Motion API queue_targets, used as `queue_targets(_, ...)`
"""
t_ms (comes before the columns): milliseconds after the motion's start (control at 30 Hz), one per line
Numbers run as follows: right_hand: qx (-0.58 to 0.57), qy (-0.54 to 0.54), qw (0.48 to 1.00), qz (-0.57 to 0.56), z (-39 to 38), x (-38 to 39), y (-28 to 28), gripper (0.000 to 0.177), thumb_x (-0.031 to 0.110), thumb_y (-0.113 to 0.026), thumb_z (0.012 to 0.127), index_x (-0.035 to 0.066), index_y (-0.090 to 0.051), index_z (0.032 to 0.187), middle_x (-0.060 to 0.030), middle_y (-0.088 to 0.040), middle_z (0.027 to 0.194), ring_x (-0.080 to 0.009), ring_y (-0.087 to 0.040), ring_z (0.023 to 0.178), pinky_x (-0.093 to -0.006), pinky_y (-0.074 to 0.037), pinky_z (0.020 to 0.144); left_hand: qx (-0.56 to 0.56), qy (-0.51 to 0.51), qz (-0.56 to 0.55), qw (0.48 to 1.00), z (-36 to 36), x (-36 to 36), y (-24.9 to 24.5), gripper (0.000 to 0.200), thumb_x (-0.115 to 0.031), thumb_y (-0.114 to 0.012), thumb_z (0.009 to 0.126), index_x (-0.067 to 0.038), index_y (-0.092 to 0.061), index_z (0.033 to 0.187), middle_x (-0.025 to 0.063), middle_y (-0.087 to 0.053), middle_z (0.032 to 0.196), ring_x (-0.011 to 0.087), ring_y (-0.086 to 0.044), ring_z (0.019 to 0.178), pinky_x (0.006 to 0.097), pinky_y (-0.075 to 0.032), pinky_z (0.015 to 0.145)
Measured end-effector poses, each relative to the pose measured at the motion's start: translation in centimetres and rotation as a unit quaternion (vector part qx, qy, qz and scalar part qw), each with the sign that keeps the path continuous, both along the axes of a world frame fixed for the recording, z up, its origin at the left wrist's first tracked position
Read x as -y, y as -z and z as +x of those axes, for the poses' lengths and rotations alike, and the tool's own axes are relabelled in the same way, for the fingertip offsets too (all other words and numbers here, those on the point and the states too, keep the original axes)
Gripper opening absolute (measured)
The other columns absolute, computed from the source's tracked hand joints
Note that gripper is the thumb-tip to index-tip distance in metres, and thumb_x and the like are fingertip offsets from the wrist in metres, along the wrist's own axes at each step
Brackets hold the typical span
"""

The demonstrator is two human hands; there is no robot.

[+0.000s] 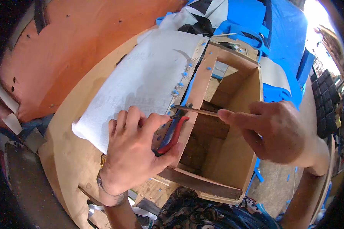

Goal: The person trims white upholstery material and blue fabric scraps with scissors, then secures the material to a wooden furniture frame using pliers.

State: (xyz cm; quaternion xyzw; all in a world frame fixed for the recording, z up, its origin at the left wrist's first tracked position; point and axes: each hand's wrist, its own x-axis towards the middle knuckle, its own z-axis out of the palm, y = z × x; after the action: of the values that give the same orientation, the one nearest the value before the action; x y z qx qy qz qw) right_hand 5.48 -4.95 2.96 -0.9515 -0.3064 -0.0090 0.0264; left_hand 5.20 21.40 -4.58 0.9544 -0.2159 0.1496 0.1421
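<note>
My left hand (135,150) is closed around red-handled pliers (176,134), its thumb over the handles and its fingertips near a wooden strip. The jaws of the pliers are beside the strip's edge. My right hand (273,131) grips a thin, rod-like tool (202,111); its handle is hidden in the fist. The tool's tip reaches the strip, close to my left fingertips. White fabric with faint printing (130,86) is fixed along the strip (187,72) with several blue bits (180,84). Alongside stands an open wooden frame (252,152).
A curved plywood panel (70,164) extends under the fabric on the left. Behind it is a large orange-brown surface (80,49). Blue sheeting (286,49) and blue strips lie at the back right. Stacked dark blocks (325,95) stand at far right.
</note>
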Motion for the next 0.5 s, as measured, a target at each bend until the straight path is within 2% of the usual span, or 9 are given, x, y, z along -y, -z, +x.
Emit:
queue_targets(100, -0.009, 0.004, 0.998, -0.057, 0.5, -0.7, -1.5, 0.044, 0.004, -0.066, 0.08, 0.02, -0.07, 0.121, -0.0083, -0.054, 0.063, -0.026, -0.056, 0.051, -0.0398, -0.044, 0.048, -0.013, 0.004, 0.002, 1.0, 0.4, -0.1, 0.0, 0.055, -0.032, -0.082, 0.066, -0.011, -0.062, 0.113, 0.011, -0.049, 0.1, 0.0332, -0.052, 0.096, 0.0456, -0.041, 0.084)
queue_targets(233, -0.03, 0.007, 0.993, -0.116, 0.3, -1.9, -2.4, 0.047, 0.002, -0.065, 0.079, 0.018, -0.068, 0.123, -0.0075, -0.052, 0.062, -0.0269, -0.054, 0.049, -0.0405, -0.044, 0.048, 0.006, 0.0, 0.006, 1.0, -0.1, 0.0, 0.4, 0.058, -0.032, -0.083, 0.065, -0.01, -0.061, 0.115, 0.0114, -0.049, 0.1, 0.0342, -0.052, 0.097, 0.0463, -0.041, 0.084)
queue_targets(300, -0.043, 0.015, 0.996, -0.077, 0.2, -1.8, -0.9, 0.051, 0.001, -0.065, 0.079, 0.014, -0.065, 0.128, -0.0074, -0.052, 0.063, -0.0263, -0.054, 0.051, -0.0404, -0.045, 0.048, -0.014, -0.014, -0.004, 1.0, 0.1, -0.2, 0.6, 0.057, -0.032, -0.083, 0.065, -0.01, -0.062, 0.114, 0.0114, -0.049, 0.1, 0.0345, -0.052, 0.097, 0.0464, -0.041, 0.083)
queue_targets(367, -0.068, 0.022, 0.997, 0.015, -0.1, -0.7, 2.1, 0.055, 0.002, -0.061, 0.081, 0.015, -0.059, 0.134, -0.0093, -0.055, 0.07, -0.0275, -0.056, 0.056, -0.0414, -0.048, 0.052, -0.017, -0.018, -0.015, 1.0, 0.0, 0.0, 0.7, 0.056, -0.032, -0.083, 0.066, -0.01, -0.062, 0.114, 0.0114, -0.049, 0.1, 0.0344, -0.052, 0.096, 0.0464, -0.041, 0.083)
queue_targets(433, -0.104, 0.025, 0.977, 0.183, 0.0, 0.7, 7.8, 0.059, 0.004, -0.054, 0.086, 0.019, -0.049, 0.143, -0.0133, -0.061, 0.083, -0.0305, -0.061, 0.064, -0.0434, -0.054, 0.059, 0.001, -0.013, -0.006, 1.0, -0.2, 0.1, 0.9, 0.055, -0.031, -0.082, 0.066, -0.01, -0.063, 0.113, 0.0112, -0.05, 0.099, 0.0338, -0.052, 0.096, 0.0461, -0.041, 0.083)
queue_targets(500, -0.069, 0.009, 0.972, 0.222, 0.1, 0.8, 8.7, 0.065, -0.007, -0.05, 0.078, 0.013, -0.054, 0.139, -0.0101, -0.059, 0.077, -0.0246, -0.059, 0.064, -0.038, -0.051, 0.06, 0.007, -0.019, 0.001, 1.0, -0.5, 0.6, 0.7, 0.054, -0.03, -0.082, 0.067, -0.01, -0.063, 0.113, 0.0108, -0.05, 0.098, 0.0325, -0.052, 0.095, 0.0456, -0.041, 0.083)
